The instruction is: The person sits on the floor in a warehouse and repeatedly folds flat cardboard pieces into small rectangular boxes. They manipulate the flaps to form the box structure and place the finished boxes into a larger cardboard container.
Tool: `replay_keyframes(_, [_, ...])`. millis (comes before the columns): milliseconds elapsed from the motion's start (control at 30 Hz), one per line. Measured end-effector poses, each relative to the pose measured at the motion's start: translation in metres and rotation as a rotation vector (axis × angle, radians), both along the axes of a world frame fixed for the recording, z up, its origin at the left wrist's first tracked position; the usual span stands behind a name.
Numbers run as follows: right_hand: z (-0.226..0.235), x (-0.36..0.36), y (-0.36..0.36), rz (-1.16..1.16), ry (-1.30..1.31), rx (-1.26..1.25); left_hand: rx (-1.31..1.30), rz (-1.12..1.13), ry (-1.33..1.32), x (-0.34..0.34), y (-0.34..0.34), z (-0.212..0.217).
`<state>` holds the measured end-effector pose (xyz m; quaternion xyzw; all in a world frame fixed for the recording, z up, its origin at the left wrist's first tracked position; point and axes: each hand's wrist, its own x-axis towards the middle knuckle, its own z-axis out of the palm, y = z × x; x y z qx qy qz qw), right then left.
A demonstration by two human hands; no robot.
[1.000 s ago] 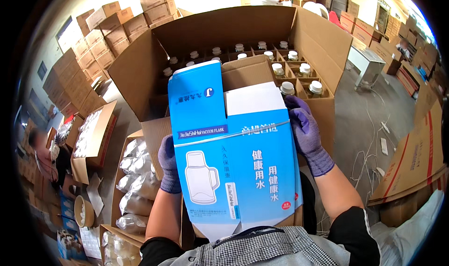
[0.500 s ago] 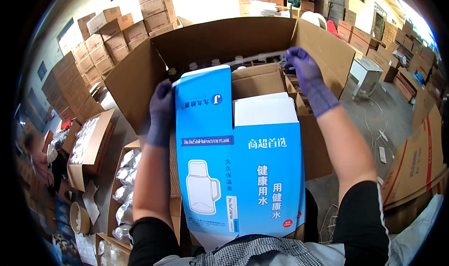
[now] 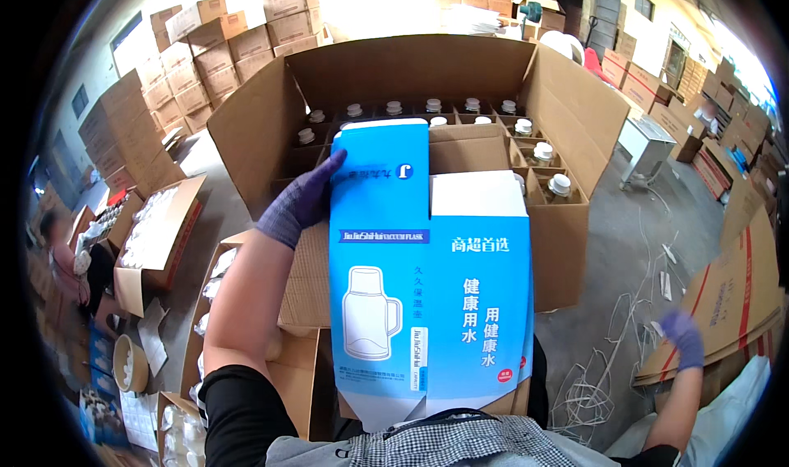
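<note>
A stack of flat blue printed carton blanks (image 3: 382,270), with a picture of a flask on top, leans upright in front of me against a big cardboard box. My left hand (image 3: 308,194), in a purple knit glove, grips the stack's upper left edge, its thumb on the blue face. Off to the lower right, my right hand (image 3: 684,335), also gloved, is away from the blanks over the floor. Motion smears its fingers, and nothing held can be made out. Inside the open cardboard box (image 3: 403,69), white-capped bottles (image 3: 559,186) stand between cardboard dividers.
Tangled white strapping (image 3: 588,401) lies on the floor at right, near leaning flattened cartons (image 3: 719,303). At left are an open box of wrapped items (image 3: 148,229), a round tub (image 3: 130,364) and a seated person (image 3: 70,257). Stacked cartons (image 3: 193,64) line the back.
Both hands held a white strap stretched above the blanks; it is no longer between them. My right hand has swung down to the far right. My left hand has lowered onto the blanks' edge.
</note>
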<state>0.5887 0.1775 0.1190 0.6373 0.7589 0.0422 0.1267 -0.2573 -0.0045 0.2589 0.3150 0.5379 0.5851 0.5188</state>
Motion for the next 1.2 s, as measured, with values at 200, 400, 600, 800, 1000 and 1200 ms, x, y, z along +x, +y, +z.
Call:
replay_keyframes(200, [0.062,-0.144,-0.067,-0.049,0.551,0.314,-0.005,0.136,0.032,0.023,-0.021,0.011])
replay_keyframes(400, [0.141,-0.458,0.024,0.514,1.623,-0.244,0.045,0.190,-0.005,0.025,-0.014,0.002])
replay_keyframes(600, [0.164,-0.548,0.046,0.468,1.594,-0.748,0.107,0.272,0.027,0.041,-0.026,0.017])
replay_keyframes(800, [0.218,-0.506,0.005,0.702,1.731,-0.521,0.413,0.190,0.079,0.046,-0.069,0.053])
replay_keyframes(1000, [0.257,-0.444,-0.065,0.661,1.664,-0.329,0.436,0.182,0.179,0.090,-0.113,0.085])
replay_keyframes(1200, [0.246,-0.401,-0.098,0.518,1.831,-0.328,0.729,0.029,0.007,0.088,-0.161,0.067])
